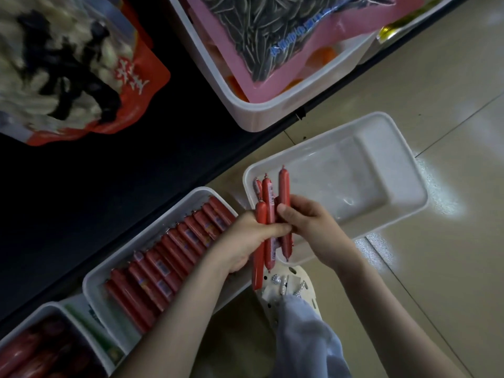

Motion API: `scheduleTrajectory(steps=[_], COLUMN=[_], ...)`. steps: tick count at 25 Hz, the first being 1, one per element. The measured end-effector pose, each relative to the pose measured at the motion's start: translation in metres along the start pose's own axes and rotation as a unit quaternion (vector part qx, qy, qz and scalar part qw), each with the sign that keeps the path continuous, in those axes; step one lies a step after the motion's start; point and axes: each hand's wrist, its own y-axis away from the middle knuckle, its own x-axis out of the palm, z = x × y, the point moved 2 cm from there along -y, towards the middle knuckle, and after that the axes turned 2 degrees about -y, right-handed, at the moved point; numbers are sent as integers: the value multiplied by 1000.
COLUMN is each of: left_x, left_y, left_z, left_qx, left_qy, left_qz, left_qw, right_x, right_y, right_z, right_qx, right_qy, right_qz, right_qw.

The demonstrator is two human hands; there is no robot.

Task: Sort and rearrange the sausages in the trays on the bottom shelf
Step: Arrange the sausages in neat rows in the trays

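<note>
Centre frame: left hand point(245, 241) and right hand point(311, 227) both grip a bundle of thin red sausages point(270, 197) mid-length, fingers point(275, 229) curled; light, slick, slightly bendy, I'd judge.

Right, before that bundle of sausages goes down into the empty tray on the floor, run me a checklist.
1. Grip: left hand and right hand both hold the sausage bundle: ok.
2. Ends lined up: one sausage hangs lower and the tops are uneven: not ok.
3. Empty tray bare inside: ok.
4. Bundle over the tray: only its upper part is, the lower ends hang outside the near rim: not ok.
5. Tray's near corner free: hidden behind the hands: cannot tell.
6. Shoe out of the way: it sits right under the bundle: not ok.
</note>
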Motion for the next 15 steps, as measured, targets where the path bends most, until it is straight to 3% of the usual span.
scheduleTrajectory(steps=[2,4,6,9,12,15], left_x=[-5,-15,-25,-30,-29,-30], left_y=[-6,-12,-15,-18,-15,-10], left_z=[2,7,13,18,19,16], left_qx=[10,19,24,13,9,22], left_qy=[50,99,110,112,117,134], left_qz=[-35,-132,-204,-220,-217,-175], left_qw=[998,986,972,969,969,975], right_x=[-17,-34,-38,-25,-13,0], right_y=[-16,-38,-55,-65,-58,-36], right_z=[-10,-28,-48,-70,-67,-39], right_qx=[10,23,60,46,10,-80], right_qy=[-16,145,370,498,489,336], right_qz=[-93,-176,-157,-92,-90,-126], right_qw=[995,973,914,861,868,930])
